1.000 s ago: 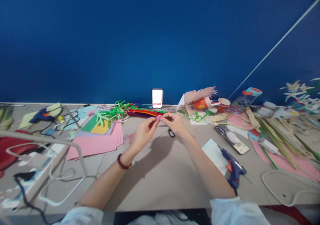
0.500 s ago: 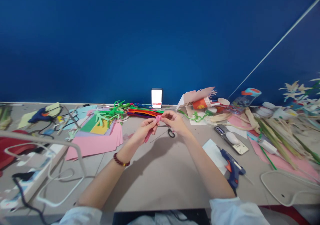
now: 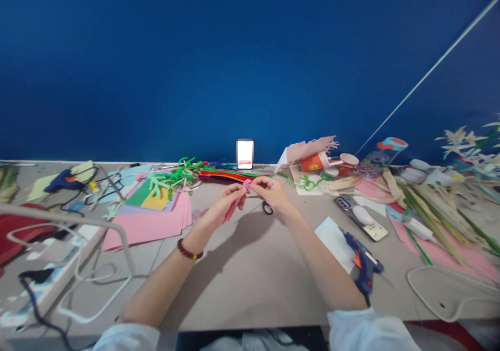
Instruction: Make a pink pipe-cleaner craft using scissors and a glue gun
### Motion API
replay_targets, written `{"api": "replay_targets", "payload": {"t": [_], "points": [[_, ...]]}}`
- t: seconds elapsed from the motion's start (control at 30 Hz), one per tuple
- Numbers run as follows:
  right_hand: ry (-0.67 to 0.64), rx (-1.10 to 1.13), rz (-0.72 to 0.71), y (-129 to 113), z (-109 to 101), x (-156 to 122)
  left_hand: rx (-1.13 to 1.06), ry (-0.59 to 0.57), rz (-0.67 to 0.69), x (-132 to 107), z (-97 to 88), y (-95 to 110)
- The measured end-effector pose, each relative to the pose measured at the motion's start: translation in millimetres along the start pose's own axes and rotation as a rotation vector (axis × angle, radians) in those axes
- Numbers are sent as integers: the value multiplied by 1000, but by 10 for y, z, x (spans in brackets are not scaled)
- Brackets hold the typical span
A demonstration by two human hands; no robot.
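Observation:
Both my hands meet over the middle of the grey table (image 3: pixel 250 273). My left hand (image 3: pixel 224 208) and my right hand (image 3: pixel 271 192) pinch a small rolled pink paper piece (image 3: pixel 247 184) between their fingertips. A pink strip (image 3: pixel 230 211) of the same paper hangs down past my left fingers. A dark red bead bracelet (image 3: pixel 188 250) sits on my left wrist. Black scissors (image 3: pixel 267 207) lie on the table just below my right hand.
Pink and coloured paper sheets (image 3: pixel 150 218) lie to the left, with green and mixed pipe cleaners (image 3: pixel 203 174) behind. A blue glue gun (image 3: pixel 363 265) and a phone (image 3: pixel 363 216) lie to the right. A red paper cup (image 3: pixel 315 161), paper flowers and stems crowd the far right.
The pink strip now hangs from the roll beside my left fingers; a second ago only the small roll showed. Both hands stay in nearly the same place.

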State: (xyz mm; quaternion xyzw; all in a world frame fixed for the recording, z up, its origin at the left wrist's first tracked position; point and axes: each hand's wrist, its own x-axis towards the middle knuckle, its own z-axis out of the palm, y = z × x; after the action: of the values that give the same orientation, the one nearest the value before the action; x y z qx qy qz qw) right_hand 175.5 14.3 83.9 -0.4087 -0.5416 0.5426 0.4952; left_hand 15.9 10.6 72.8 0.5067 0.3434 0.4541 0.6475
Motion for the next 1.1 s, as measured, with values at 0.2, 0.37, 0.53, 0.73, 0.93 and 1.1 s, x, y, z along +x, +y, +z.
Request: {"api": "replay_targets", "payload": {"t": [0.2,0.37,0.53,0.73,0.93,1.1], "points": [[3,-23,-61,31,10,9,284,170,221,-18,69,-30],[-79,-31,-38,-55,-16,-22,57,79,81,1,19,21],[-57,45,-2,-65,-19,-9,-179,-72,-56,-4,-11,42],[-73,77,33,-22,-16,-6,-384,-213,-184,-40,23,64],[-45,79,20,-18,-12,-10,-328,-149,-205,-25,18,33],[54,43,-13,-2,24,6,85,69,56,-9,50,-40]]}}
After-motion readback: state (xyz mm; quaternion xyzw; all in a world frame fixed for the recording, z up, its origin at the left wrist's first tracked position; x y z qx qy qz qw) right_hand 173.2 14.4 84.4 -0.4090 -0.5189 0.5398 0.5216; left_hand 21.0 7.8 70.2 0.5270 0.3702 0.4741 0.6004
